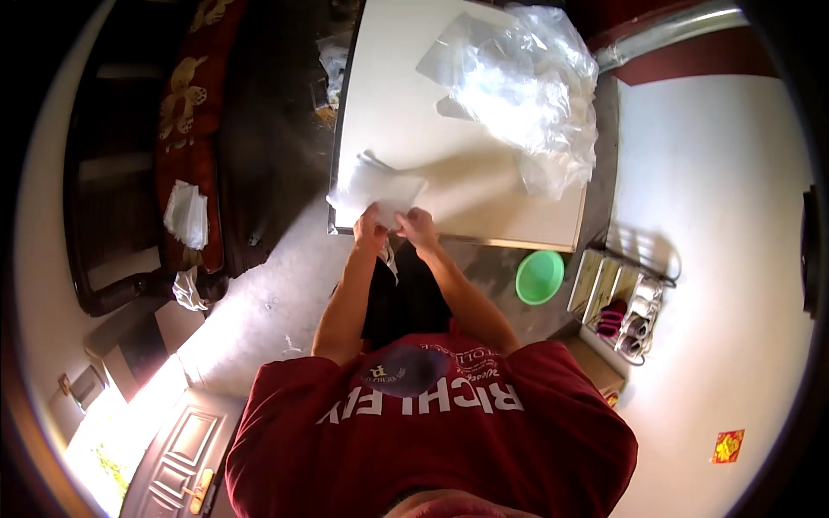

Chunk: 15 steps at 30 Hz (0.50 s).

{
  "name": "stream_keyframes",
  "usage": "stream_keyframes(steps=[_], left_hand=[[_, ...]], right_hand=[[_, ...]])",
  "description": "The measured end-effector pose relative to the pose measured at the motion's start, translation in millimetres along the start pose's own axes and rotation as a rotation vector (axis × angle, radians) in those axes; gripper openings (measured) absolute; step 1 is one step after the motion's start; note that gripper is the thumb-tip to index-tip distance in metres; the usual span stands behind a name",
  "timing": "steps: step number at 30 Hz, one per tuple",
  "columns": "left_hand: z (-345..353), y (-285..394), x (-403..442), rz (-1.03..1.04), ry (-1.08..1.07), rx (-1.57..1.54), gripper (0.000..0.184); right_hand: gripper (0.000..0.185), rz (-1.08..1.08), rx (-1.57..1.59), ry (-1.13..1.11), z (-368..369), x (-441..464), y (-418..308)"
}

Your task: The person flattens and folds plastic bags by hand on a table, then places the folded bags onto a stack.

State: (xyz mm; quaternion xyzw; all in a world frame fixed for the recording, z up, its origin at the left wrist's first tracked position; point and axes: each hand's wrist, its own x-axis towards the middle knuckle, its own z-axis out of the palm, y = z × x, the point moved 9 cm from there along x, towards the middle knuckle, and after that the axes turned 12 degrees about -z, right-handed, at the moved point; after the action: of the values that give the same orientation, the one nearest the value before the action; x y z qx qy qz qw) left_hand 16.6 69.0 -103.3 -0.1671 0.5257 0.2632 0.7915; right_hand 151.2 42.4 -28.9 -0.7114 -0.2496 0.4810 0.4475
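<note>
A thin white sheet-like thing [390, 188], which looks like a plastic bag, lies partly over the near left corner of the table [484, 220]. Its near edge is gripped by my left hand [370, 228], with the fingers closed. Close beside it, my right hand [416, 229] pinches the same edge. A pale strip hangs below my hands. Farther back on the table sits a large heap of clear plastic [527, 95], crumpled and shiny.
A green basin [540, 277] stands on the floor to the right, beside a shoe rack [617, 302]. On the left, a dark wooden bench with a red cushion [183, 112] bears a white stack [186, 214]. A door [186, 457] stands behind me on the left.
</note>
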Motion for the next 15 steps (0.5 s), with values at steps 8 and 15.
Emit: stream_keyframes(steps=[8, 15], left_hand=[[-10.8, 21.1, -84.1, 0.325, 0.099, 0.059, 0.034], [-74.5, 6.6, -106.2, 0.329, -0.022, -0.342, 0.031]], right_hand=[[0.046, 0.401, 0.463, -0.280, 14.8, -23.0, -14.0], [0.028, 0.063, -0.048, -0.596, 82.1, -26.6, -35.0]])
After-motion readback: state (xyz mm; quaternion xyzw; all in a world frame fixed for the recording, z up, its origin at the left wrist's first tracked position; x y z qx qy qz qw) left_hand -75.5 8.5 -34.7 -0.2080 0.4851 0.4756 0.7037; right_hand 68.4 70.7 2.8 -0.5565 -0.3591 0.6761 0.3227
